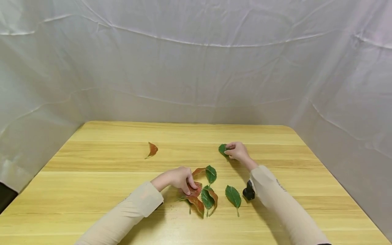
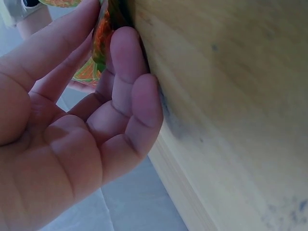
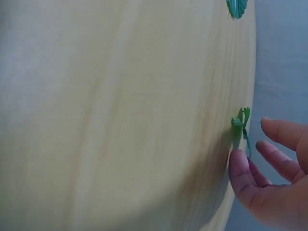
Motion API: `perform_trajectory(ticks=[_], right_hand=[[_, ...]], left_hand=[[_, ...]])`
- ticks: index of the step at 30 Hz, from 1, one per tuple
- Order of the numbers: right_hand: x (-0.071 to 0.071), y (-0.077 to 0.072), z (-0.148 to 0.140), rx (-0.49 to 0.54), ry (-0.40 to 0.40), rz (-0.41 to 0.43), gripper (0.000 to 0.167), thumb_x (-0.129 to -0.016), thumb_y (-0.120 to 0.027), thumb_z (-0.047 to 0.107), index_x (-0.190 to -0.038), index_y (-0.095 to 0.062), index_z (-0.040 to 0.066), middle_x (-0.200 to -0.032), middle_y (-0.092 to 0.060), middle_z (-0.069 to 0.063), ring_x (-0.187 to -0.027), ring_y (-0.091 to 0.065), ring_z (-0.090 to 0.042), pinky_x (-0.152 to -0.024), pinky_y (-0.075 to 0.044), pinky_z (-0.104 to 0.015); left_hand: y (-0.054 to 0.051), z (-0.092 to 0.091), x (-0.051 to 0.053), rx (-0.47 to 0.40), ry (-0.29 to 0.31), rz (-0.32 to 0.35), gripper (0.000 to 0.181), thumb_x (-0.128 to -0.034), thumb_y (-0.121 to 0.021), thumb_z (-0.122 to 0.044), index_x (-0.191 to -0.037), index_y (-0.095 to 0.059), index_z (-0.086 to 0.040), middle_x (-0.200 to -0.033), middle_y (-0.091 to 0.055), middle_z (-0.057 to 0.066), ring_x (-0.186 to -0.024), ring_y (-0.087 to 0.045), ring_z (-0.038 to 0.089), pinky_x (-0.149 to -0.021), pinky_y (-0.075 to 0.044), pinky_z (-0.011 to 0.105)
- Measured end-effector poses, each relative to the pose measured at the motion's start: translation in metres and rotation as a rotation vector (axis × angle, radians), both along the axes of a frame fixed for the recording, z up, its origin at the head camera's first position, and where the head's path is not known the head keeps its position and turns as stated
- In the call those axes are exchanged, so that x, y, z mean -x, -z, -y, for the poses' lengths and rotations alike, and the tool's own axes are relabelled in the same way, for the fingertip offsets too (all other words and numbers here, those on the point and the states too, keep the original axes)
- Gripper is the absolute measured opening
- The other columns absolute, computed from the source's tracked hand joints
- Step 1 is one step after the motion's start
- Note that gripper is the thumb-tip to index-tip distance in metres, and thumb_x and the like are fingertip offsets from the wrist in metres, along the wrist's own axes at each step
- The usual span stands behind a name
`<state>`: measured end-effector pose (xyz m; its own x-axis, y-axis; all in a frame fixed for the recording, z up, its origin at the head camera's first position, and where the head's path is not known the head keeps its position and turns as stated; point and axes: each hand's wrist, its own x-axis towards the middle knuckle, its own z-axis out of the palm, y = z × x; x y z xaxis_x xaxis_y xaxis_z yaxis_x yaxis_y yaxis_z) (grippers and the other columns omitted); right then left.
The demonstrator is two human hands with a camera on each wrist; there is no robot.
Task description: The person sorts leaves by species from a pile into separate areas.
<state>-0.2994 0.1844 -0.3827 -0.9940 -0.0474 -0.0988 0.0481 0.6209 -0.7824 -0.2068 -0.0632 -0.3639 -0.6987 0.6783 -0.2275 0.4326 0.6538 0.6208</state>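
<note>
My left hand [image 1: 182, 178] is low over a small cluster of leaves, pinching a red leaf [image 1: 197, 190] between thumb and fingers. In the left wrist view, an orange-and-green leaf [image 2: 102, 36] stands between the thumb and the fingertips. Farther back on the right, my right hand [image 1: 239, 151] holds a green leaf [image 1: 222, 149] by its edge, close to the tabletop. The right wrist view shows that leaf [image 3: 237, 126] edge-on at the thumb tip, the index finger apart from it.
Beside the left hand lie a reddish curled leaf [image 1: 197, 205], green leaves [image 1: 207, 197] [image 1: 211, 174] and a brown-edged leaf [image 1: 214, 197]. A single green leaf [image 1: 233, 196] rests to their right. One orange-brown leaf [image 1: 152, 149] lies back left on the wooden table [image 1: 92, 190]. Pale sheeting [image 1: 196, 75] surrounds it.
</note>
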Motion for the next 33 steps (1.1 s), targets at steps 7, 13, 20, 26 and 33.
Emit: perform_trajectory(ticks=[7,13,20,26,33], right_hand=[[-0.007,-0.005,-0.004,-0.057,-0.001,-0.005,0.033,-0.082,-0.062,0.007,-0.11,-0.056,-0.008,-0.113,-0.049,-0.027,-0.071,-0.056,-0.024,-0.057,-0.049,-0.029],[-0.013,-0.007,-0.009,-0.065,-0.02,-0.023,0.031,-0.08,-0.064,0.008,-0.106,-0.058,-0.007,-0.105,-0.053,-0.024,-0.08,-0.056,-0.027,-0.063,-0.049,-0.031],[-0.03,-0.011,-0.011,0.01,-0.106,-0.044,0.028,-0.079,-0.064,0.002,-0.103,-0.057,-0.011,-0.092,-0.054,-0.018,-0.07,-0.06,-0.027,-0.059,-0.05,-0.034],[-0.044,-0.013,-0.01,0.062,-0.149,-0.035,0.029,-0.08,-0.063,0.001,-0.104,-0.057,-0.012,-0.085,-0.056,-0.014,-0.07,-0.059,-0.028,-0.058,-0.05,-0.034],[-0.062,-0.014,-0.011,0.107,-0.179,-0.003,0.03,-0.078,-0.064,0.001,-0.104,-0.056,-0.011,-0.087,-0.057,-0.013,-0.071,-0.058,-0.028,-0.059,-0.05,-0.035]], left_hand=[[0.001,-0.001,0.001,0.0,-0.002,-0.003,0.024,-0.0648,-0.075,0.005,-0.087,-0.072,-0.003,-0.091,-0.067,0.009,-0.08,-0.056,0.014,-0.063,-0.044,0.02],[0.001,-0.002,0.002,0.02,0.0,-0.022,0.023,-0.0652,-0.076,0.002,-0.087,-0.072,-0.006,-0.091,-0.067,0.007,-0.085,-0.057,0.017,-0.069,-0.045,0.024],[0.0,-0.002,0.004,0.008,0.017,-0.018,0.023,-0.0655,-0.075,0.003,-0.087,-0.072,-0.004,-0.092,-0.067,0.008,-0.076,-0.054,0.009,-0.061,-0.041,0.019],[0.001,-0.001,0.005,0.006,0.018,-0.011,0.023,-0.0658,-0.075,0.003,-0.088,-0.072,-0.003,-0.092,-0.067,0.008,-0.067,-0.048,0.003,-0.057,-0.038,0.017],[0.001,-0.003,0.004,0.008,0.003,-0.011,0.023,-0.0652,-0.075,0.003,-0.086,-0.072,-0.004,-0.092,-0.067,0.008,-0.068,-0.048,0.005,-0.058,-0.037,0.018]])
